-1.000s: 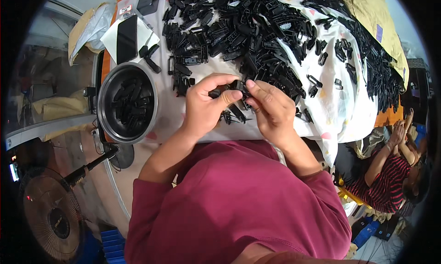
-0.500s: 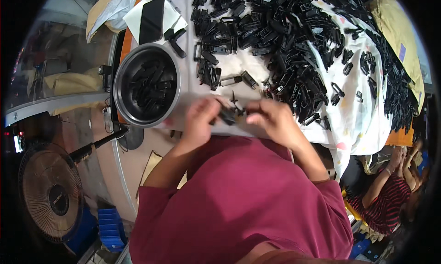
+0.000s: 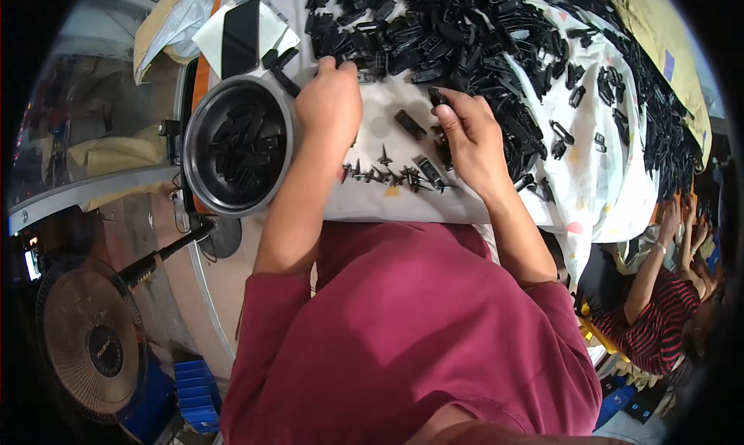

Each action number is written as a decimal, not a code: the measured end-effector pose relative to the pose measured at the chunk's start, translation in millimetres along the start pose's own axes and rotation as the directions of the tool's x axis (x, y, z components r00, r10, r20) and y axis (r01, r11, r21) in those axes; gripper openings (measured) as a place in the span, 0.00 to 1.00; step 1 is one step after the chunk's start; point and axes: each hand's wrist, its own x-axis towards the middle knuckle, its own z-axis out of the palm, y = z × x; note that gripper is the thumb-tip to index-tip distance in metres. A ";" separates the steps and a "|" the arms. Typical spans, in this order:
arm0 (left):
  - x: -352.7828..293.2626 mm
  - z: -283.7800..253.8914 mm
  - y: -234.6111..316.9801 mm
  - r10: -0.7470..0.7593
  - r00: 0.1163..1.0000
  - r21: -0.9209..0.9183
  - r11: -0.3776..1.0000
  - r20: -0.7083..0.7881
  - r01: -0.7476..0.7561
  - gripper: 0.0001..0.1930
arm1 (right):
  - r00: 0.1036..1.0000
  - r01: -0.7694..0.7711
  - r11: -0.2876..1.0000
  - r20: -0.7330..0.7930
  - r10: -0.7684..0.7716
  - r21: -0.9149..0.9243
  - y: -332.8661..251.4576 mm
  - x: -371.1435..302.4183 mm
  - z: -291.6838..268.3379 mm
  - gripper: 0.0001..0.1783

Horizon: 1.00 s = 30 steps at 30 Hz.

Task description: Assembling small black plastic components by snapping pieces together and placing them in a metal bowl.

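Observation:
Between the thumb and fingers of my right hand point(image 3: 471, 134) is a small black plastic part point(image 3: 437, 97), raised over the white tabletop. My left hand point(image 3: 332, 100) reaches to the near left edge of the heap of black plastic parts point(image 3: 442, 38); its fingers curl downward, and what they grip is hidden. Between my hands lies a single oblong black part point(image 3: 409, 125). Nearer to me, a row of small dark pointed pins point(image 3: 385, 156) is scattered on the cloth, with a black frame-like part point(image 3: 428, 168) beside them.
At the left stands a round metal bowl point(image 3: 190, 147) holding several black parts. Behind it a phone point(image 3: 241, 38) rests on white paper. A patterned white cloth point(image 3: 585, 189) drapes over the right side. A fan point(image 3: 97, 340) stands lower left; another person point(image 3: 659, 313) sits at the far right.
Both hands have parted and moved away from the table's near edge: the left to the heap's left edge, the right farther in with a black part. The pins now show plainly.

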 end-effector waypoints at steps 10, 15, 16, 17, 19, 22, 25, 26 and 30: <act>-4.9 -33.9 30.2 0.258 0.961 -0.854 0.472 -0.102 -0.217 0.14 | 0.945 -0.313 0.400 0.239 0.225 0.862 -17.5 9.8 -14.7 0.11; -12.0 -27.7 34.5 0.192 0.981 -0.997 0.082 0.022 0.006 0.18 | 0.885 -0.433 0.074 0.408 0.223 0.898 -14.7 4.7 -15.4 0.10; -7.6 -25.1 33.2 0.193 0.981 -0.997 0.080 0.022 0.007 0.18 | 0.868 -0.448 0.004 0.434 0.242 0.894 -14.8 5.2 -15.1 0.10; -2.9 -21.4 31.7 0.234 0.964 -0.949 0.255 -0.126 -0.186 0.16 | 0.879 -0.434 -0.055 0.436 0.190 0.899 -12.5 5.0 -15.2 0.10; -3.4 -15.6 32.0 0.299 0.918 -0.834 0.411 -0.259 -0.369 0.15 | 0.882 -0.416 -0.104 0.428 0.197 0.904 -12.5 5.1 -14.5 0.10; -11.4 -11.0 40.7 0.103 0.986 -0.990 -0.043 0.133 0.138 0.14 | 0.895 -0.390 -0.003 0.380 0.233 0.921 -17.8 3.1 -13.8 0.09; -17.7 -14.2 42.9 0.097 0.968 -0.960 -0.137 0.231 0.243 0.12 | 0.888 -0.404 0.194 0.332 0.318 0.894 -18.5 4.2 -17.4 0.08; -20.4 -15.7 44.2 0.097 0.968 -0.960 -0.138 0.233 0.245 0.12 | 0.867 -0.430 0.237 0.326 0.376 0.871 -17.9 4.9 -19.2 0.07; -22.7 -17.7 43.6 0.141 0.986 -0.971 0.208 -0.087 -0.116 0.11 | 0.882 -0.432 0.251 0.349 0.316 0.866 -17.4 2.4 -30.3 0.06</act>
